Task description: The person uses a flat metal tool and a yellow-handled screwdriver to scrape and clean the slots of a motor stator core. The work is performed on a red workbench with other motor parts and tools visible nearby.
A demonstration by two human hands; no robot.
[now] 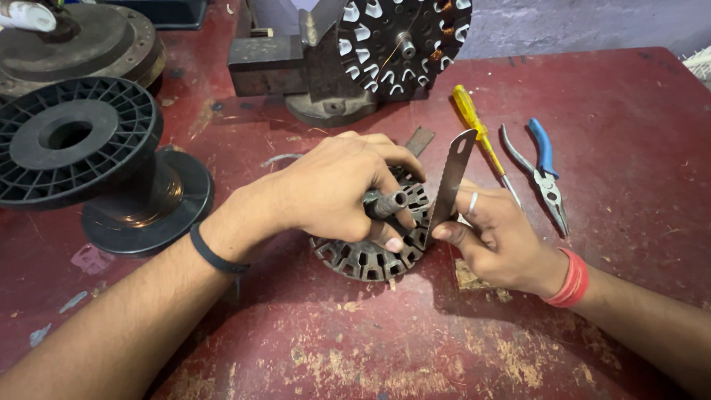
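A round slotted metal stator core (pixel 364 255) lies flat on the worn red table (pixel 385 348), with a short shaft sticking out of its middle. My left hand (pixel 337 189) covers the core's top and is closed around that shaft. My right hand (pixel 496 237) pinches the lower end of a hacksaw blade (pixel 450 178), which stands nearly upright with its tip in a slot at the core's right edge. A ring sits on one finger of the right hand.
A yellow-handled screwdriver (pixel 478 130) and blue-handled pliers (pixel 543 170) lie to the right. A black plastic spool (pixel 81 148) stands at left. Behind, a second slotted core with copper wire (pixel 404 41) sits on a metal stand (pixel 296 70).
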